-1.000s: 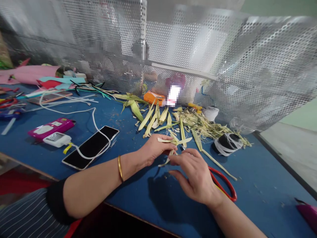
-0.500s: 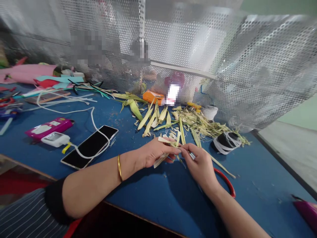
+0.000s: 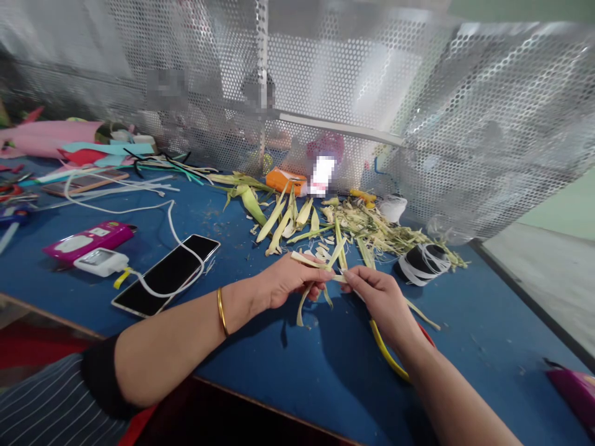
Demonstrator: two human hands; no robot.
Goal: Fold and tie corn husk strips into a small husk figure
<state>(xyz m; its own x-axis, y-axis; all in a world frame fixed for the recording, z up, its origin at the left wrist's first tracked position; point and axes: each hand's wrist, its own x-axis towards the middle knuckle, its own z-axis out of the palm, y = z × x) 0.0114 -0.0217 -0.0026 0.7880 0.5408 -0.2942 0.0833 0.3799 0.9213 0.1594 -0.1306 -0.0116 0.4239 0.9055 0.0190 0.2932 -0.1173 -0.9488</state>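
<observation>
Over the blue table (image 3: 279, 359), my left hand (image 3: 286, 282) is closed on a small bundle of pale green leaf strips (image 3: 320, 263); one strip hangs down from it. My right hand (image 3: 379, 297) pinches the other end of those strips between thumb and fingers, so the two hands almost touch. Scissors with red and yellow handles (image 3: 385, 353) show under my right wrist; I cannot tell whether the hand holds them.
A heap of leaf pieces and scraps (image 3: 367, 226) lies just beyond my hands, next to a spool of white tape (image 3: 423, 263). To the left are a black phone (image 3: 167, 272), a white charger (image 3: 100, 261) and a pink power bank (image 3: 88, 238). A perforated metal screen (image 3: 418, 124) closes the back.
My right hand moved up from a spread pose to pinch the strips beside my left hand. The scissors' handles shifted under my right wrist.
</observation>
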